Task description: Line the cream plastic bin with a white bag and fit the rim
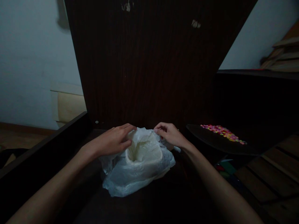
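A thin white plastic bag (137,179) lines a small bin (144,162) with a rounded square rim. The bag is folded out over the rim and hangs loosely down the front and sides. At the left rear of the rim, my left hand (114,140) holds the bag's edge between thumb and fingers. Across from it, my right hand (171,134) pinches the bag at the right rear corner, its fingers curled. The bin's outer walls are mostly covered by the bag.
A dark wooden panel (149,62) rises right behind the bin, and a low dark side board (46,152) runs along the left. On the right, a dark curved shelf (198,137) carries small pink and yellow pieces (224,133). Wooden slats (263,180) lie at lower right.
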Demonstrator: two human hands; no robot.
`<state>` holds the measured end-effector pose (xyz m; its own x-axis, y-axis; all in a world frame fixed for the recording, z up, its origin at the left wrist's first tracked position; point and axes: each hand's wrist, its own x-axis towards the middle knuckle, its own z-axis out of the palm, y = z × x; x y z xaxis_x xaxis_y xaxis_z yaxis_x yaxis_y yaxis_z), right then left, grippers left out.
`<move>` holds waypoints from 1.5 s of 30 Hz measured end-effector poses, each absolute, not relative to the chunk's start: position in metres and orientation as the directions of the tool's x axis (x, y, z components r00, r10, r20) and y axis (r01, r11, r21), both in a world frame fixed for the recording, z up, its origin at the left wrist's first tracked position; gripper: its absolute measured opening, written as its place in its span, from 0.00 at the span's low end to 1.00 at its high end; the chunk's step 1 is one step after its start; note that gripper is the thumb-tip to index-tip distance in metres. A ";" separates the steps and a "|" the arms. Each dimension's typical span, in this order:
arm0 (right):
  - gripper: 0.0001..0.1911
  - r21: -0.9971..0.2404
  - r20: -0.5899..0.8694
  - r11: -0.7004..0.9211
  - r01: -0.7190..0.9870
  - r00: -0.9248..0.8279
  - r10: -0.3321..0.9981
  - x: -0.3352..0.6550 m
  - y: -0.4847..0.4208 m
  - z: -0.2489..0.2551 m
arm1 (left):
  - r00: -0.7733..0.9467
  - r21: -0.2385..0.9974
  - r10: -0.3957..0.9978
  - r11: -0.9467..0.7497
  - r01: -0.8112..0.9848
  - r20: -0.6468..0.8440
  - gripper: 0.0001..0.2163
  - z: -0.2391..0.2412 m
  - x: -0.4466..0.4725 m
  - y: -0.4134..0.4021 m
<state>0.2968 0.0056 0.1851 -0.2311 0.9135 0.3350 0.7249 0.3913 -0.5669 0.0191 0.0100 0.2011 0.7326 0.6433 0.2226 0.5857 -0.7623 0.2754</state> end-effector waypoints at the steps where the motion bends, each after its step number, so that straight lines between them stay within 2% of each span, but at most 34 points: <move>1: 0.11 -0.573 0.340 0.364 0.734 -0.191 0.921 0.299 0.005 0.185 | 0.724 0.278 0.654 -0.753 0.596 0.218 0.20 0.202 0.019 0.010; 7: 0.09 -0.521 0.351 0.157 0.839 0.043 0.935 0.314 0.001 0.181 | 0.709 0.291 0.678 -0.730 0.618 0.195 0.20 0.204 0.019 0.009; 12: 0.11 -0.455 0.239 0.018 0.890 0.102 0.966 0.317 -0.006 0.160 | 0.719 0.254 0.667 -0.743 0.619 0.197 0.19 0.202 0.017 0.009; 15: 0.11 -0.464 0.214 0.043 0.885 0.065 0.975 0.315 -0.009 0.162 | 0.694 0.219 0.692 -0.722 0.657 0.200 0.19 0.204 0.017 0.009; 18: 0.10 -0.526 0.258 0.175 0.832 -0.039 0.965 0.309 -0.008 0.177 | 0.652 0.206 0.721 -0.692 0.691 0.235 0.20 0.208 0.020 0.012; 21: 0.15 -0.601 0.252 0.291 0.744 -0.169 0.953 0.301 -0.001 0.189 | 0.658 0.266 0.713 -0.701 0.661 0.244 0.19 0.212 0.025 0.020; 25: 0.10 -0.663 0.232 0.364 0.655 -0.283 0.931 0.289 0.011 0.189 | 0.693 0.369 0.691 -0.711 0.599 0.205 0.16 0.210 0.030 0.032; 29: 0.05 -0.705 0.244 0.341 0.622 -0.239 0.940 0.285 0.018 0.183 | 0.669 0.415 0.710 -0.688 0.595 0.218 0.13 0.206 0.029 0.036; 34: 0.07 -0.729 0.243 0.248 0.638 -0.098 0.965 0.284 0.021 0.178 | 0.584 0.450 0.751 -0.656 0.606 0.308 0.11 0.202 0.025 0.032; 39: 0.08 -0.681 0.254 0.135 0.720 0.060 0.965 0.287 0.025 0.171 | 0.487 0.454 0.792 -0.610 0.650 0.367 0.10 0.204 0.020 0.027; 45: 0.12 -0.608 0.244 0.045 0.793 0.132 0.961 0.288 0.032 0.163 | 0.465 0.416 0.824 -0.565 0.713 0.323 0.09 0.205 0.013 0.024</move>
<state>0.2882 0.0323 0.1630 0.1318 0.9608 0.2440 0.7929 0.0455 -0.6076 0.0128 0.0242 0.2055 0.4650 0.8245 0.3226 0.7129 -0.5647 0.4158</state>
